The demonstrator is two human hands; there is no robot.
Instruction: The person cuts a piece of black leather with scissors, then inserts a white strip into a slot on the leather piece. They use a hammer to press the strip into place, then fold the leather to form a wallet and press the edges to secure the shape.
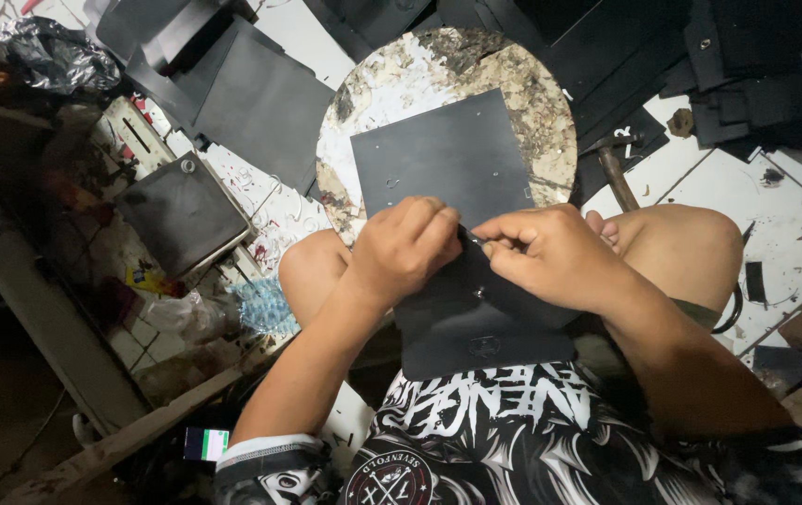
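A person sits on the tiled floor [794, 201] with knees spread, looking down at a black leather panel [476, 327] that lies across the lap. The near edge of the panel, by the printed black-and-white shirt [494, 421], carries a small embossed emblem, and a small metal stud shows near its middle. The left hand [405, 248] and the right hand [550, 252] meet over the far edge of this panel, fingertips nearly touching. Both are pinched shut on the leather there, and something small and pale shows between the fingertips; what it is cannot be told.

Just beyond the panel stands a round worn work block [536, 89], its top scarred and stained. A second black leather sheet [443, 154] lies flat on the block, its near edge reaching the hands. To the right of the block a hammer [614, 168] rests on the floor, its handle running toward the person's right knee. To the left of the block lie more dark leather pieces [260, 103], and further left a dark flat pouch-like piece with a metal ring [181, 210]. More black offcuts [747, 84] pile up at the far right.
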